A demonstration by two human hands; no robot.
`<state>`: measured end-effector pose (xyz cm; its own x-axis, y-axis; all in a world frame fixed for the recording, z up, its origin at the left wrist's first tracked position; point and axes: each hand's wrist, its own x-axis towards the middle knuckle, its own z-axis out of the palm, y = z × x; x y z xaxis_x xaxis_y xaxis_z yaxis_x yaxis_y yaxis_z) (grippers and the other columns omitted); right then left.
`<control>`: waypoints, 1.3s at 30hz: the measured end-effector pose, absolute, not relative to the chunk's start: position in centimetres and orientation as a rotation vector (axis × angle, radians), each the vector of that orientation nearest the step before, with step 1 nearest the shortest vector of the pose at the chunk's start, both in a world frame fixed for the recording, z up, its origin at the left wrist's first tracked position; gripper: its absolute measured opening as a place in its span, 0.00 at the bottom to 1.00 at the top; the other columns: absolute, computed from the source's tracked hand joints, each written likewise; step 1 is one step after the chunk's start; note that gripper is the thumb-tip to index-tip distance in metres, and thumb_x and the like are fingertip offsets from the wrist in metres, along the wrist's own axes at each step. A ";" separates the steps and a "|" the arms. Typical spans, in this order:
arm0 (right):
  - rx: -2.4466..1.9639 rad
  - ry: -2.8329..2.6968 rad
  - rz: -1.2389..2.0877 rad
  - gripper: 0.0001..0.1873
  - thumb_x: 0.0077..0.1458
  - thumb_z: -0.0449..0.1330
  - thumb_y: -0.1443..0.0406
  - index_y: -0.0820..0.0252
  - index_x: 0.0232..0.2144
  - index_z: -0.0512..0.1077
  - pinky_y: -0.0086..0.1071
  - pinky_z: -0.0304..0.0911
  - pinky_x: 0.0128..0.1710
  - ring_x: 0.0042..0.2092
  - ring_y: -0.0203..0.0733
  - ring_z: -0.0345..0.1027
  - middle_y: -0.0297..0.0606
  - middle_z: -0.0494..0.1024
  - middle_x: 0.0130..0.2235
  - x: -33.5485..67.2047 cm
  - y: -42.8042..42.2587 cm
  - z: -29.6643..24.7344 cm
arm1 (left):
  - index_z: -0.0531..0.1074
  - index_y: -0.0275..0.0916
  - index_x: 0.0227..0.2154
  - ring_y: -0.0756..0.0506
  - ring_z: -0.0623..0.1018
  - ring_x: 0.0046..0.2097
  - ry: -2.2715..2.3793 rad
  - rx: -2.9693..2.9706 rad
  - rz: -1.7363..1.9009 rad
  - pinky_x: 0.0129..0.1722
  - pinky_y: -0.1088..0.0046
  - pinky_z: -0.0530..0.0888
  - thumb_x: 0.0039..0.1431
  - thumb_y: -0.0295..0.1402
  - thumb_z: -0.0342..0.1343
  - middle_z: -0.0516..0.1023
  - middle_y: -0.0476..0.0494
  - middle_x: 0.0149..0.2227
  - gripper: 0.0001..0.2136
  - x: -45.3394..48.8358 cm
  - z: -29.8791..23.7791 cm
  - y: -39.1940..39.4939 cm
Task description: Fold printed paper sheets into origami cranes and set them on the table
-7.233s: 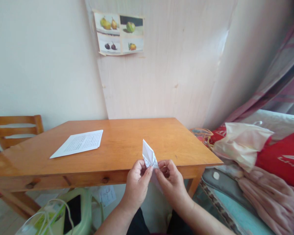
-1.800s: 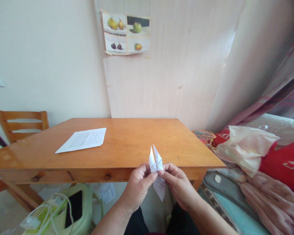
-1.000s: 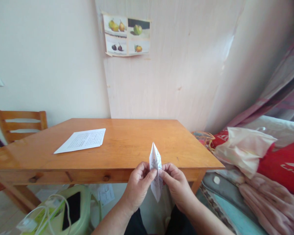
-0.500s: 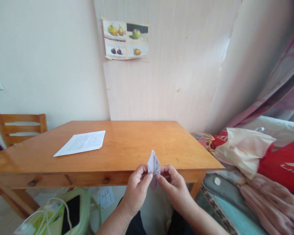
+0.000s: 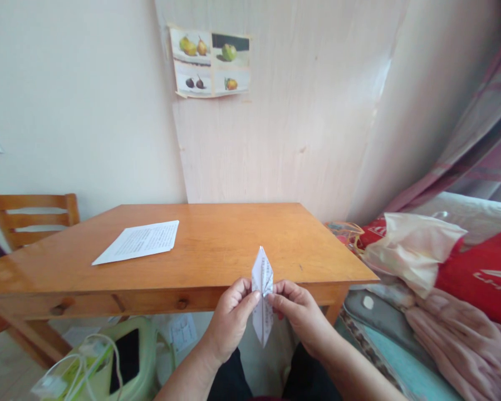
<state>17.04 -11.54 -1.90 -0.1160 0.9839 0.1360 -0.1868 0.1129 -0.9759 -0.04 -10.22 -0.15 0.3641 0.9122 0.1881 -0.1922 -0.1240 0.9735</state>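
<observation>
A folded paper [image 5: 262, 317], white with printed text, stands upright between my hands as a long narrow diamond, pointed at top and bottom, with a crease down its middle. My left hand [image 5: 232, 312] pinches its left edge, thumb on the near face. On the right edge, my right hand [image 5: 297, 309] pinches it the same way, fingers curled behind. Both hands hold it in front of the near edge of the wooden table [image 5: 217, 245]. The paper's far side is hidden from me.
Printed sheets [image 5: 140, 241] lie on the table's left part. A wooden chair [image 5: 35, 214] stands at the far left. Below is a green stool-like object [image 5: 144, 356] with cables and a dark tablet-like panel. Bags [image 5: 417, 250] and a pink cloth [image 5: 459, 340] lie at right.
The folded paper has tilted upright toward me, so its lower point now shows and it looks longer. Both hands keep their pinch at its sides. My view has shifted slightly.
</observation>
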 end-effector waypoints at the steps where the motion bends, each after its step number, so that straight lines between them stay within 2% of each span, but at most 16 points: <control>1: -0.932 -1.222 1.283 0.15 0.55 0.68 0.56 0.61 0.28 0.72 0.29 0.53 0.29 0.27 0.33 0.58 0.30 0.68 0.24 17.1 -11.6 -1.9 | 0.73 0.37 0.41 0.46 0.75 0.38 0.720 1.351 1.094 0.42 0.71 0.71 0.64 0.38 0.56 0.80 0.44 0.38 0.10 -0.1 -0.1 -10.3; 6: -0.953 -1.195 1.298 0.15 0.55 0.67 0.57 0.61 0.27 0.71 0.28 0.51 0.27 0.25 0.32 0.56 0.29 0.67 0.23 16.9 -11.8 -1.7 | 0.74 0.36 0.40 0.45 0.76 0.40 0.742 1.335 1.083 0.43 0.70 0.71 0.60 0.38 0.61 0.80 0.42 0.38 0.11 -0.1 -0.1 -10.3; 12: -0.933 -1.195 1.326 0.12 0.55 0.66 0.59 0.61 0.30 0.71 0.28 0.53 0.27 0.26 0.32 0.58 0.30 0.69 0.25 16.7 -12.0 -1.8 | 0.74 0.35 0.40 0.44 0.77 0.40 0.746 1.287 1.067 0.42 0.68 0.73 0.60 0.38 0.62 0.81 0.41 0.39 0.11 0.1 -0.1 -10.4; 18: -0.952 -1.195 1.293 0.15 0.55 0.67 0.57 0.60 0.29 0.68 0.29 0.52 0.26 0.25 0.32 0.57 0.28 0.67 0.23 16.7 -12.0 -2.2 | 0.74 0.36 0.42 0.43 0.79 0.41 0.705 1.253 1.028 0.44 0.67 0.73 0.58 0.37 0.63 0.81 0.41 0.41 0.13 0.2 0.0 -10.5; 22: -0.979 -1.200 1.305 0.16 0.54 0.67 0.56 0.60 0.29 0.68 0.29 0.49 0.26 0.24 0.32 0.55 0.28 0.67 0.22 16.8 -12.0 -2.1 | 0.75 0.36 0.42 0.42 0.79 0.41 0.697 1.276 1.018 0.45 0.66 0.73 0.60 0.37 0.62 0.81 0.41 0.40 0.12 0.2 0.0 -10.5; 26: -0.927 -1.182 1.347 0.15 0.54 0.68 0.57 0.60 0.31 0.69 0.28 0.51 0.28 0.27 0.32 0.57 0.29 0.69 0.26 17.0 -12.3 -1.7 | 0.76 0.36 0.42 0.42 0.78 0.43 0.721 1.326 1.017 0.48 0.66 0.72 0.60 0.35 0.61 0.81 0.42 0.40 0.10 0.1 -0.1 -10.4; 32: -0.860 -1.204 1.308 0.13 0.56 0.67 0.59 0.59 0.32 0.69 0.28 0.48 0.26 0.25 0.31 0.53 0.26 0.65 0.24 17.1 -12.5 -1.5 | 0.74 0.38 0.39 0.44 0.76 0.42 0.712 1.343 1.034 0.46 0.68 0.71 0.60 0.35 0.61 0.79 0.44 0.39 0.08 -0.1 0.1 -10.6; 39: -0.854 -1.203 1.264 0.15 0.55 0.68 0.57 0.59 0.31 0.69 0.28 0.51 0.27 0.26 0.31 0.55 0.26 0.65 0.24 16.8 -12.7 -1.1 | 0.74 0.38 0.39 0.45 0.77 0.40 0.641 1.262 1.041 0.45 0.70 0.71 0.58 0.31 0.61 0.79 0.45 0.38 0.06 0.0 0.9 -10.9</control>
<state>16.81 -12.74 -1.06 -0.1002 0.9772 0.1874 -0.2350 0.1598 -0.9588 0.01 -10.91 0.88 0.4261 0.8928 0.1461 -0.2715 -0.0278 0.9620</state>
